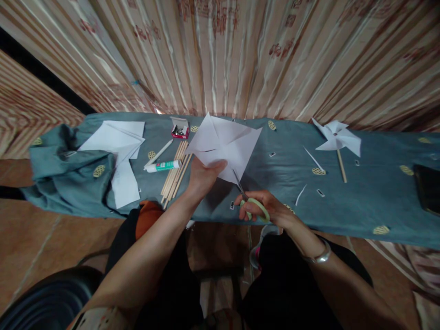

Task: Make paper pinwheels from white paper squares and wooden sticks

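Observation:
My left hand point(206, 174) pinches the near left edge of a square sheet of white paper point(237, 137), thumb on top. Slits run inward from the sheet's corners. In my right hand point(263, 205) is a pair of scissors point(255, 207) with pale green handles, my fingers through the loops. Its blades meet the paper's near corner; how far apart they are is hard to make out. To the right lies a finished paper pinwheel point(338, 136) on a wooden stick point(342, 166).
Left on the green cloth point(285, 156) are wooden sticks point(173, 176), a glue stick point(164, 166), a white pen-like rod point(160, 153), a small red box of metal pieces point(180, 128) and white paper sheets point(120, 137). Paper slivers point(313, 158) and a dark flat object point(427, 188) lie right.

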`<action>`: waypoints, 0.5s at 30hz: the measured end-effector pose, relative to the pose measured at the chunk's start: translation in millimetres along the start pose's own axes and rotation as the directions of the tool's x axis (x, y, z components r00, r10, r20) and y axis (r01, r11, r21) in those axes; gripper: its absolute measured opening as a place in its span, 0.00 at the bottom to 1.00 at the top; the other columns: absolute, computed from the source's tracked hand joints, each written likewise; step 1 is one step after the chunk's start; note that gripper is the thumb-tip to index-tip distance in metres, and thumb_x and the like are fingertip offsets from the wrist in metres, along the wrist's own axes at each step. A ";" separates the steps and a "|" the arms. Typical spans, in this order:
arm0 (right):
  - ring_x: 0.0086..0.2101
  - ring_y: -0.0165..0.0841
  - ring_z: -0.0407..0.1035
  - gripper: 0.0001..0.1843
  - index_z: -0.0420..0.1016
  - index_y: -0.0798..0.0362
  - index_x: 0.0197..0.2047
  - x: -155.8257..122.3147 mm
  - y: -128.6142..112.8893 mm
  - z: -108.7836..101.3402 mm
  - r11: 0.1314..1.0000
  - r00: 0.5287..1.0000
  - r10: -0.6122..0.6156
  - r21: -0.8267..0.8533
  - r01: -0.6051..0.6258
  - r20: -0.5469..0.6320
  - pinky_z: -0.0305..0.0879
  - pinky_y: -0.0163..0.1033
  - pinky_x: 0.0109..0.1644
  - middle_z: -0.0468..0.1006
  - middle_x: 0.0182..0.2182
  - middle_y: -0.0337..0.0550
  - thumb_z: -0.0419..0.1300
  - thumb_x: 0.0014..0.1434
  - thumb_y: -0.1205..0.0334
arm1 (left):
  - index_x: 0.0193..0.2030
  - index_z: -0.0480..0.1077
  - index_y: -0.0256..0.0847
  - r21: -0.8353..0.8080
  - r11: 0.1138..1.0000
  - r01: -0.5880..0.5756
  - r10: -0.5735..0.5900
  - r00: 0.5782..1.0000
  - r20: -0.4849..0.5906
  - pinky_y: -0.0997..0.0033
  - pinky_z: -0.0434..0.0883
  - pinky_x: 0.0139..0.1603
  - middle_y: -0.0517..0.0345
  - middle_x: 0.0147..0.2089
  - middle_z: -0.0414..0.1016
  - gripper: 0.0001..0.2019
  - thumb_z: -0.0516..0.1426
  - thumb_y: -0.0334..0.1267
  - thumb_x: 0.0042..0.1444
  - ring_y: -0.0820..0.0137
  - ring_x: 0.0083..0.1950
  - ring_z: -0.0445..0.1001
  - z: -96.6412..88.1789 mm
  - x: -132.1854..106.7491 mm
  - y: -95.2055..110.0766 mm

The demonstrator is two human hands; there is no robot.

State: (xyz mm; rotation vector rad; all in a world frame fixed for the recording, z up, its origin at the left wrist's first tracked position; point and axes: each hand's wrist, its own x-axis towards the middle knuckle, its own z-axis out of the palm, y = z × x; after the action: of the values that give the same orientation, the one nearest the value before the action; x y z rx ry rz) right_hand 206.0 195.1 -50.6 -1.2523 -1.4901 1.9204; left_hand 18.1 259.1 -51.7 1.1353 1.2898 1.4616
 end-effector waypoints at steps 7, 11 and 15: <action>0.23 0.28 0.69 0.31 0.77 0.56 0.36 0.7 2.8 -1.3 0.999 1.000 -0.003 0.036 0.003 0.002 0.62 0.31 0.24 0.78 0.24 0.43 0.66 0.47 0.33 | 0.49 0.72 0.37 0.015 1.000 -0.012 0.012 1.000 0.014 0.61 0.77 0.47 0.51 0.41 0.82 0.25 0.67 0.35 0.42 0.58 0.44 0.81 0.7 -0.8 -3.3; 0.23 0.28 0.69 0.30 0.77 0.56 0.35 0.0 3.2 -1.0 0.999 1.000 -0.015 0.036 0.015 -0.003 0.61 0.31 0.24 0.78 0.23 0.42 0.66 0.47 0.34 | 0.49 0.73 0.36 0.036 0.999 -0.009 0.008 1.000 0.020 0.59 0.77 0.47 0.49 0.43 0.82 0.24 0.67 0.36 0.42 0.58 0.44 0.81 0.5 -1.3 -1.9; 0.23 0.28 0.68 0.29 0.76 0.55 0.34 -0.5 2.0 0.2 0.999 0.999 -0.039 0.029 0.039 -0.017 0.60 0.31 0.24 0.78 0.23 0.42 0.65 0.49 0.34 | 0.46 0.74 0.35 0.049 0.999 0.007 -0.008 1.000 0.013 0.57 0.77 0.49 0.47 0.44 0.82 0.22 0.68 0.37 0.42 0.56 0.45 0.81 -0.9 -0.3 -4.2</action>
State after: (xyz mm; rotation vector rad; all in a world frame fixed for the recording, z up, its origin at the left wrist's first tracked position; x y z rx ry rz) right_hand 206.5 194.0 -52.2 -1.2145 -1.4624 1.8961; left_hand 17.5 259.1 -55.9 1.1689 1.3258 1.4216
